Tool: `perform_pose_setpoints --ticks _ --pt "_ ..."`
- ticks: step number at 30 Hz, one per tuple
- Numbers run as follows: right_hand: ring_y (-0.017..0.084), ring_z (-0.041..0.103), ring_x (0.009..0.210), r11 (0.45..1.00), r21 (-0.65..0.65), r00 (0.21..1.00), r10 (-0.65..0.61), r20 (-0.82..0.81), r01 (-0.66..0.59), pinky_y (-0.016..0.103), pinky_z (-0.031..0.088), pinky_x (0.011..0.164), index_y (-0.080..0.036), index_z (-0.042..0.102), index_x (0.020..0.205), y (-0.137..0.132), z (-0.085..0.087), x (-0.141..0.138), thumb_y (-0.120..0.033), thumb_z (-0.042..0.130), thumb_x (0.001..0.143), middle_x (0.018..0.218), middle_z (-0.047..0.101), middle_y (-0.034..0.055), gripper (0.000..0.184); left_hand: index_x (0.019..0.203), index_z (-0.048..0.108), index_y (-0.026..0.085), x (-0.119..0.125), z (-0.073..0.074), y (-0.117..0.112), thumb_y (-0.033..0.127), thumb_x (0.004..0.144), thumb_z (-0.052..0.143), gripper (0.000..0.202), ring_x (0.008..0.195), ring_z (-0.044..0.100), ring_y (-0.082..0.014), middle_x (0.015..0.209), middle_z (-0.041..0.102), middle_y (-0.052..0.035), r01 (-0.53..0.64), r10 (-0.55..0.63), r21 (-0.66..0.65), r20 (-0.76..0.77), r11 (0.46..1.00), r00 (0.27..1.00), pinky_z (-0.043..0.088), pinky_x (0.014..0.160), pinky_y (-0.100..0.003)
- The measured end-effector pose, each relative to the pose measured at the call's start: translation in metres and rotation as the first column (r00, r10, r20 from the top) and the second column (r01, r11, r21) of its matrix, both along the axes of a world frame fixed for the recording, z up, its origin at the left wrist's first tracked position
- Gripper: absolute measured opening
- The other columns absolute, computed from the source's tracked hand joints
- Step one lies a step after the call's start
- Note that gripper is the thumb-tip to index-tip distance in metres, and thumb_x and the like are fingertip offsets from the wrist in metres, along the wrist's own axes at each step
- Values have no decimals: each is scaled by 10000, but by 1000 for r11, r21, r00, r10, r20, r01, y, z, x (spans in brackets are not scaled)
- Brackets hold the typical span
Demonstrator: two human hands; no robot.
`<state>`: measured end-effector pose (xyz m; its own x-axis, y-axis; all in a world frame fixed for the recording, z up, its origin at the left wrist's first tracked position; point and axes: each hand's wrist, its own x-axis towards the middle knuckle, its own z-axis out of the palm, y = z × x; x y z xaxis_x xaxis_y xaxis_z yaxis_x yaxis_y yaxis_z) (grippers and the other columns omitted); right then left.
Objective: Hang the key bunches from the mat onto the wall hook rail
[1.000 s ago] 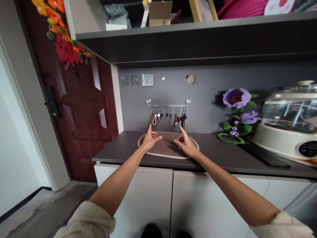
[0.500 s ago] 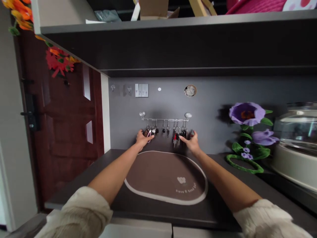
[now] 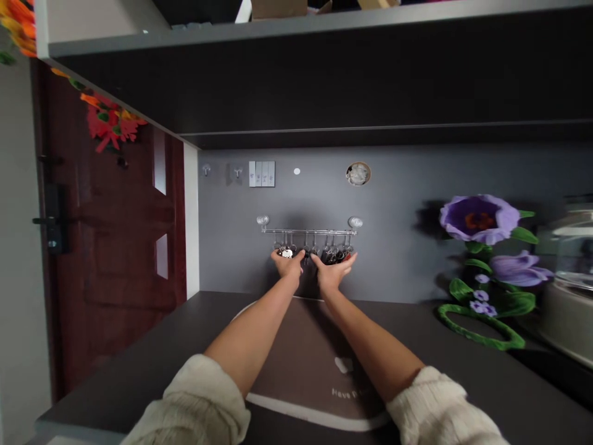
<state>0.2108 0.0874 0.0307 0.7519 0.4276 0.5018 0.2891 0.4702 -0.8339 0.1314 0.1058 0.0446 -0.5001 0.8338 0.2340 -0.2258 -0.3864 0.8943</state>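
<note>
A clear hook rail [image 3: 309,232] is fixed to the grey back panel by two round suction cups. Key rings and keys hang from it in several bunches. My left hand [image 3: 288,267] is at the left bunch of keys [image 3: 287,253], which has a white tag; its thumb and fingers are spread around them. Behind the right bunch of keys [image 3: 334,254], partly covering it, the fingers of my right hand [image 3: 330,275] are likewise spread. A small dark key bunch [image 3: 306,255] hangs between my two thumbs. Whether any fingertips press on the keys is hard to see.
Below lies a brown mat [image 3: 296,346] on the dark counter [image 3: 185,346]. Purple fabric flowers [image 3: 482,219] and a clear-topped appliance [image 3: 572,296] stand at right. A dark shelf [image 3: 315,80] overhangs. A switch plate [image 3: 262,173] and a round hole [image 3: 358,174] are above the rail.
Both hands have moved inward along the rail, from its outer ends toward the middle, the thumbs now close together. The hanging keys are bunched differently. The camera view has shifted slightly.
</note>
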Motion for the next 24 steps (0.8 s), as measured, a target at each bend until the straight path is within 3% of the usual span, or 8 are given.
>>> perform_pose_setpoints --ticks 6,11,15,18,24 --pt "253 291 1229 997 77 1000 -11 8 10 366 234 1015 -130 49 1337 -1 4 4 -291 661 546 1329 289 175 1013 1033 335 200 -9 8 -5 126 610 676 548 500 583 -84 704 563 26 99 -100 7 97 995 990 406 403 -141" --pt "213 424 1132 993 73 994 89 69 -94 320 320 968 -132 81 1317 -14 11 15 -299 615 593 1291 361 157 915 1014 362 169 -30 17 -17 172 649 651 466 457 574 -91 693 581 2 118 -120 -35 -47 992 992 406 388 -160" --pt "204 485 1053 997 28 987 74 144 -79 318 390 904 -146 99 1312 -12 19 26 -316 567 636 1221 426 140 840 1024 357 161 -37 29 -22 159 646 640 472 473 587 -111 681 593 -10 87 -100 -83 -167 993 981 414 387 -171" --pt "201 502 1020 998 20 977 59 206 -65 314 419 864 -158 122 1306 -7 30 33 -321 547 649 1184 448 129 799 1015 362 141 -38 41 -23 139 632 639 473 488 594 -131 686 604 -38 69 -96 -145 -190 987 977 420 389 -189" --pt "180 546 912 997 -1 988 81 128 -82 292 450 803 -157 278 1219 -12 69 36 -265 580 587 1070 517 101 709 947 434 128 -37 70 -24 116 622 632 380 450 560 -132 589 590 -37 65 -117 -217 -236 974 965 411 398 -215"
